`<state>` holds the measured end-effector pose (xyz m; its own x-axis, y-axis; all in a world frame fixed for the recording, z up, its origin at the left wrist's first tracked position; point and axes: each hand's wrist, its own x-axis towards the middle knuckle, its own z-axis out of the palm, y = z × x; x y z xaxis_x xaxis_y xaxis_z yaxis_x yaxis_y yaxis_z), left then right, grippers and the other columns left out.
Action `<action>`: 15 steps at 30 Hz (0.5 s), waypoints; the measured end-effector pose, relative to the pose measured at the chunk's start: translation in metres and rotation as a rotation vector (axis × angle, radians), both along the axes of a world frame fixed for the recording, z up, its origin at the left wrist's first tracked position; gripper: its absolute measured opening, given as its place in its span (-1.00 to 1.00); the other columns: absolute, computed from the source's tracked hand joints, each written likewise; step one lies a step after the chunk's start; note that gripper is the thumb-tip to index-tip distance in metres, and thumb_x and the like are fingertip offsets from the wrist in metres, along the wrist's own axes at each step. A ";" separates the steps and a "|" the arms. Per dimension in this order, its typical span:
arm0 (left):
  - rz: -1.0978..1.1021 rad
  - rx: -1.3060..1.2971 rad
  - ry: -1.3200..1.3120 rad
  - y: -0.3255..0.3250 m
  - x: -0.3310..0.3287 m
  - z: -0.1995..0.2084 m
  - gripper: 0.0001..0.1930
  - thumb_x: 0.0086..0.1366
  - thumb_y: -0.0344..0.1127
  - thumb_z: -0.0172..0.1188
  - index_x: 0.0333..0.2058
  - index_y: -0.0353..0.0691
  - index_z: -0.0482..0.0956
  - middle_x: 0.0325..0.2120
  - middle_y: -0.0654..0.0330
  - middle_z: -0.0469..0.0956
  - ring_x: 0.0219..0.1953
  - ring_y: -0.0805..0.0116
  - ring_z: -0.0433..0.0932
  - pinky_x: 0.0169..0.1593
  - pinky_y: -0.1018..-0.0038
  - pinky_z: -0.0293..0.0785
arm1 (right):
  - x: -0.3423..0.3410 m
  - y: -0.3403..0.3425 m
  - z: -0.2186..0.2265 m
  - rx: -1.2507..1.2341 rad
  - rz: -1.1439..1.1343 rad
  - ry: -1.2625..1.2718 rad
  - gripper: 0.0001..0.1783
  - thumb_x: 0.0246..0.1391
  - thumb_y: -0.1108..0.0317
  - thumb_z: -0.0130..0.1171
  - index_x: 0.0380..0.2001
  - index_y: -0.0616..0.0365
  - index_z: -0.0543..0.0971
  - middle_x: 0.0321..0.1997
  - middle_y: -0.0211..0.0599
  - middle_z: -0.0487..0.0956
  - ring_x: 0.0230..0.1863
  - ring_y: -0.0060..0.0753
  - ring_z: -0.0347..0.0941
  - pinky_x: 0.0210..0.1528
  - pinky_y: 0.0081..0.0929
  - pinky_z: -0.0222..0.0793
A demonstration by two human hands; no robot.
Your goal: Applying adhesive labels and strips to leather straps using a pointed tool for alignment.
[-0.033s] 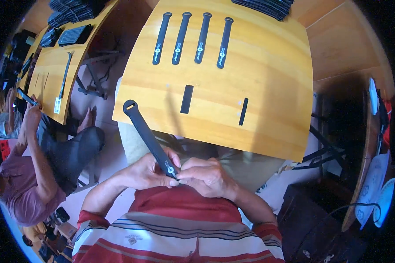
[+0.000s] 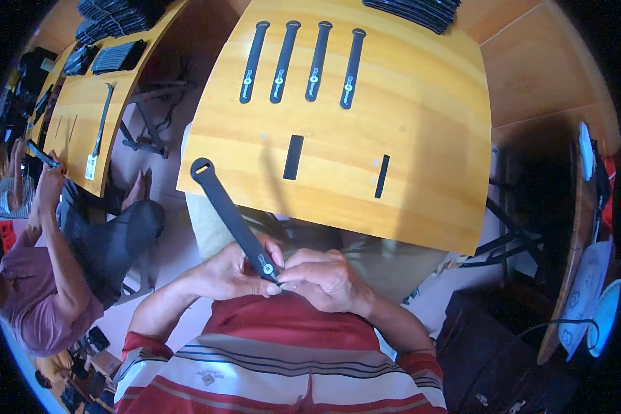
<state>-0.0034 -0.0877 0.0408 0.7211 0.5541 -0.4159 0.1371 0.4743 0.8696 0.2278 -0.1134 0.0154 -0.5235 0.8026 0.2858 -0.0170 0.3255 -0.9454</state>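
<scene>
Black strap (image 2: 231,217) between both hands, table (image 2: 428,138) ahead

A long black strap (image 2: 233,219) with slotted end slants up-left above the table edge.

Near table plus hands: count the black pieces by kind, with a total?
Long black straps laid on the wooden table: 4
Long black strap held in left hand and right hand: 1
Short black flat pieces: 2
Stack of black pieces at far edge: 1
Total: 8
</scene>
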 end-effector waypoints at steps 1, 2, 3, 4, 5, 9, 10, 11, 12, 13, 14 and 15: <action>0.006 0.007 -0.007 -0.001 0.001 0.005 -0.64 0.19 -0.53 0.38 -0.12 -0.24 0.41 -0.31 0.28 0.50 -0.23 0.52 0.55 -0.16 0.53 0.51 | 0.000 0.000 0.002 -0.008 -0.013 0.048 -0.85 0.05 0.52 0.32 -0.27 0.16 0.61 -0.35 -0.26 0.61 -0.41 -0.28 0.62 -0.45 -0.39 0.52; 0.012 0.013 -0.013 -0.002 0.002 0.008 -0.68 0.21 -0.50 0.38 -0.13 -0.24 0.44 -0.28 0.30 0.47 -0.21 0.54 0.53 -0.15 0.54 0.49 | -0.001 0.001 0.003 -0.016 -0.026 0.096 -0.86 0.06 0.53 0.31 -0.27 0.16 0.61 -0.36 -0.25 0.61 -0.40 -0.29 0.62 -0.44 -0.40 0.52; 0.010 0.017 -0.014 -0.002 0.002 0.010 -0.68 0.21 -0.50 0.38 -0.13 -0.24 0.44 -0.28 0.30 0.47 -0.21 0.54 0.53 -0.15 0.54 0.49 | -0.001 0.001 0.005 -0.011 -0.028 0.095 -0.86 0.06 0.53 0.31 -0.27 0.16 0.61 -0.36 -0.25 0.61 -0.40 -0.29 0.62 -0.44 -0.40 0.52; 0.015 0.008 -0.021 -0.003 0.002 0.012 -0.68 0.22 -0.51 0.37 -0.12 -0.23 0.44 -0.28 0.30 0.47 -0.21 0.53 0.52 -0.14 0.54 0.49 | -0.001 0.003 0.007 0.018 -0.049 0.119 -0.86 0.04 0.57 0.29 -0.28 0.20 0.62 -0.39 -0.24 0.60 -0.43 -0.31 0.60 -0.45 -0.44 0.48; 0.020 -0.002 -0.029 -0.003 0.002 0.014 -0.68 0.22 -0.51 0.36 -0.11 -0.22 0.44 -0.28 0.31 0.47 -0.20 0.53 0.52 -0.13 0.54 0.48 | -0.001 0.004 0.009 0.046 -0.071 0.143 -0.86 0.02 0.61 0.28 -0.29 0.24 0.63 -0.41 -0.22 0.60 -0.46 -0.33 0.58 -0.46 -0.49 0.45; -0.020 0.119 0.055 -0.001 0.002 0.020 -0.72 0.24 -0.52 0.34 -0.12 -0.20 0.48 -0.29 0.32 0.49 -0.19 0.53 0.51 -0.12 0.53 0.47 | 0.003 0.009 0.013 0.048 -0.250 0.130 -0.93 0.08 0.54 0.28 -0.32 0.23 0.62 -0.43 -0.22 0.60 -0.43 -0.39 0.55 -0.43 -0.47 0.42; -0.104 0.136 0.012 -0.006 0.002 0.013 -0.75 0.25 -0.50 0.34 -0.14 -0.20 0.50 -0.29 0.32 0.50 -0.18 0.53 0.51 -0.11 0.53 0.47 | 0.011 0.013 0.013 0.036 -0.375 0.150 -0.94 0.10 0.53 0.28 -0.33 0.23 0.62 -0.40 -0.21 0.61 -0.44 -0.42 0.53 -0.44 -0.49 0.40; -0.187 0.154 -0.031 -0.011 0.001 0.008 -0.78 0.25 -0.49 0.34 -0.16 -0.20 0.52 -0.29 0.32 0.52 -0.18 0.53 0.51 -0.10 0.52 0.46 | 0.018 0.020 0.014 0.023 -0.499 0.169 -0.94 0.11 0.53 0.27 -0.33 0.23 0.61 -0.38 -0.20 0.61 -0.44 -0.45 0.51 -0.44 -0.50 0.38; -0.111 0.093 0.000 -0.014 -0.004 0.006 -0.81 0.26 -0.46 0.33 -0.18 -0.22 0.55 -0.31 0.31 0.56 -0.21 0.53 0.52 -0.14 0.52 0.47 | 0.021 0.028 0.018 0.026 -0.497 0.168 -0.94 0.11 0.53 0.27 -0.33 0.23 0.61 -0.38 -0.20 0.61 -0.44 -0.45 0.51 -0.44 -0.50 0.38; -0.114 0.092 0.000 -0.011 -0.003 0.008 -0.81 0.26 -0.46 0.33 -0.18 -0.22 0.55 -0.31 0.31 0.56 -0.21 0.53 0.52 -0.14 0.52 0.47 | 0.022 0.033 0.026 0.092 -0.453 0.097 -0.94 0.12 0.52 0.27 -0.32 0.25 0.61 -0.36 -0.19 0.61 -0.46 -0.48 0.48 -0.45 -0.53 0.36; -0.146 0.100 0.053 -0.006 -0.001 0.013 -0.80 0.26 -0.46 0.33 -0.16 -0.22 0.54 -0.31 0.30 0.57 -0.23 0.53 0.52 -0.14 0.52 0.48 | 0.022 0.036 0.030 0.158 -0.408 0.027 -0.93 0.12 0.51 0.27 -0.32 0.26 0.60 -0.34 -0.18 0.61 -0.48 -0.50 0.46 -0.45 -0.56 0.35; -0.177 0.108 0.107 -0.003 0.001 0.016 -0.78 0.27 -0.46 0.32 -0.13 -0.23 0.53 -0.31 0.30 0.58 -0.25 0.53 0.53 -0.15 0.52 0.49 | 0.019 0.035 0.031 0.157 -0.408 0.026 -0.93 0.12 0.51 0.27 -0.32 0.26 0.60 -0.34 -0.18 0.61 -0.48 -0.50 0.46 -0.45 -0.56 0.35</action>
<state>-0.0027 -0.0911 0.0568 0.7662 0.4684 -0.4399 0.3037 0.3393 0.8903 0.2464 -0.0787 0.0460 -0.1639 0.8880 0.4296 0.1199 0.4502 -0.8849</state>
